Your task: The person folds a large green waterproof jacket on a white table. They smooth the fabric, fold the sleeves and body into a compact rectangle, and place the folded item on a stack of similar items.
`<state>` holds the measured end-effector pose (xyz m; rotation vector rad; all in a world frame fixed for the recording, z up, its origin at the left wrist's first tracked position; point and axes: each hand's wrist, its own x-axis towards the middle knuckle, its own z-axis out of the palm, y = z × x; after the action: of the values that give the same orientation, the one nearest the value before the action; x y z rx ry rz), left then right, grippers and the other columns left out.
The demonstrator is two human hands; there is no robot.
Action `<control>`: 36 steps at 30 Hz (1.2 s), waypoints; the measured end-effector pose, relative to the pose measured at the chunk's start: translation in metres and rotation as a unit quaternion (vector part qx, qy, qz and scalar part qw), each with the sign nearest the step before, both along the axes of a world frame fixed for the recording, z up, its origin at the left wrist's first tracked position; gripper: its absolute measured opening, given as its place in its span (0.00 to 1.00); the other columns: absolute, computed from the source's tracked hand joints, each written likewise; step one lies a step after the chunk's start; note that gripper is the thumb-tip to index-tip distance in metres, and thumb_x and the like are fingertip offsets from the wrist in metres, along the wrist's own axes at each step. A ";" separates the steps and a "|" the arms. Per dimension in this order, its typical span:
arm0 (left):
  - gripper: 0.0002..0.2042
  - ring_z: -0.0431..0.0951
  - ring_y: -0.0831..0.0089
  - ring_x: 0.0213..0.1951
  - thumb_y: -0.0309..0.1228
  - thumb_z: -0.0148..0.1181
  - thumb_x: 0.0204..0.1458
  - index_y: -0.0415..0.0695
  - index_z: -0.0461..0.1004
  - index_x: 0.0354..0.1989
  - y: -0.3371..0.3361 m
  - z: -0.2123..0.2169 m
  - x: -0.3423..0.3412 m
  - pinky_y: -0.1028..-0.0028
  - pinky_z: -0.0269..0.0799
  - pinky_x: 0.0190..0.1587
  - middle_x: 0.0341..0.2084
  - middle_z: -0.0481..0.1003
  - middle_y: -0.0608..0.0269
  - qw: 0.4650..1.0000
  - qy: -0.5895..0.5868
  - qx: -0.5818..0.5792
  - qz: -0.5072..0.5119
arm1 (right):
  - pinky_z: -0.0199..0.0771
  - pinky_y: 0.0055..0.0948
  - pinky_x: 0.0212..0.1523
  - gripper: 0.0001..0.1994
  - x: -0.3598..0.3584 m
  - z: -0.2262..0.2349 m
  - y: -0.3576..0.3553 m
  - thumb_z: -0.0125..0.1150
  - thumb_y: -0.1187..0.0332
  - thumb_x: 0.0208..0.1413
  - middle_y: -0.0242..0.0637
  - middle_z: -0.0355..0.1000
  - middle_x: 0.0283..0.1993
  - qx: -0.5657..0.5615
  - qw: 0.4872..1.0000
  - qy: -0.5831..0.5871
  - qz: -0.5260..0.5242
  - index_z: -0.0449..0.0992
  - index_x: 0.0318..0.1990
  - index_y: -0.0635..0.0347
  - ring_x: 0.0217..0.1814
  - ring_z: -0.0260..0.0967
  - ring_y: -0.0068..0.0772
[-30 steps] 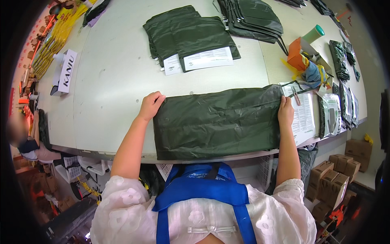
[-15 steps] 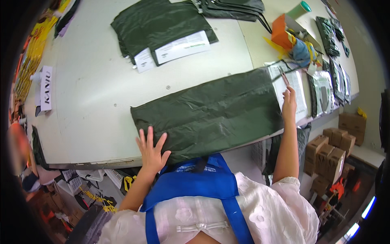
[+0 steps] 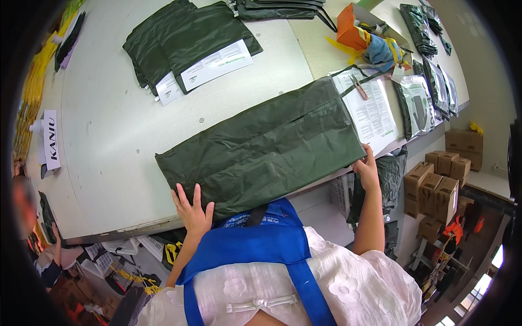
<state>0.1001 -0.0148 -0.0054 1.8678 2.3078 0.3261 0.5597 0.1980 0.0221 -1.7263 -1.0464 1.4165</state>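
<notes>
While resting the left hand (image 3: pixel 194 213) on the near left corner of a dark green folded piece (image 3: pixel 261 149), pinching its near right corner with the right hand (image 3: pixel 368 171). On the left: spread fingers (image 3: pixel 184 196), released, laid over the edge. On the right: bent fingers, clamped on the corner. Blue apron (image 3: pixel 244 250) just below.

Green piece located flat on the counter (image 3: pixel 109 179), slanted along the near edge, creased; contents, if any, hidden.

Just right of it: printed sheets (image 3: pixel 375 117), small snips (image 3: pixel 359 89) lying on top. Further right: clear packet (image 3: pixel 417 106), with pale printed insert and dark green material inside; similar packets in a row beyond. Past the sheets: open orange box (image 3: pixel 350 30), contents hard to make out, bunched blue cloth (image 3: pixel 379 52) with yellow strips against it. Across to the left: overlapping dark green stack (image 3: pixel 209 35) with white papers (image 3: pixel 216 65) poking out. At the top edge: another dark stack (image 3: pixel 280 10), partly out of view.

Counter: pale, seamed, dotted with small round fixings. Far left on it: white sign (image 3: pixel 51 140), then yellow heap (image 3: pixel 27 103).

Room: white basket (image 3: pixel 340 194) under the counter, brown cartons (image 3: pixel 440 187) stacked at right before a pale wall (image 3: pixel 484 76). At far left: co-worker's hand (image 3: pixel 56 242).
</notes>
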 end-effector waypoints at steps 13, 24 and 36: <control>0.30 0.43 0.34 0.65 0.47 0.54 0.54 0.59 0.55 0.66 0.002 -0.005 0.006 0.42 0.54 0.57 0.69 0.40 0.47 0.999 0.030 -0.004 0.018 | 0.61 0.17 0.30 0.07 0.019 -0.049 -0.002 0.55 0.80 0.49 0.26 0.64 0.30 0.104 0.979 -0.151 -0.090 0.66 0.35 0.59 0.30 0.62 0.18; 0.31 0.42 0.37 0.66 0.46 0.56 0.53 0.61 0.55 0.66 0.003 -0.006 0.010 0.43 0.53 0.57 0.68 0.41 0.48 0.998 0.043 -0.025 0.033 | 0.58 0.28 0.59 0.20 -0.078 0.027 0.194 0.44 0.56 0.64 0.30 0.67 0.59 0.104 0.961 -0.015 0.257 0.68 0.58 0.55 0.61 0.60 0.28; 0.32 0.41 0.41 0.68 0.44 0.59 0.50 0.61 0.57 0.65 0.003 -0.006 0.013 0.46 0.51 0.59 0.69 0.42 0.51 0.996 0.054 -0.046 0.061 | 0.67 0.41 0.44 0.18 -0.128 0.031 0.204 0.51 0.50 0.57 0.45 0.74 0.32 0.319 0.720 -0.508 0.348 0.72 0.37 0.55 0.37 0.71 0.49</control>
<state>0.1136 -0.0122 -0.0119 1.7466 2.4693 0.1338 0.4321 0.4025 0.0530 -1.5357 -2.6050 0.1280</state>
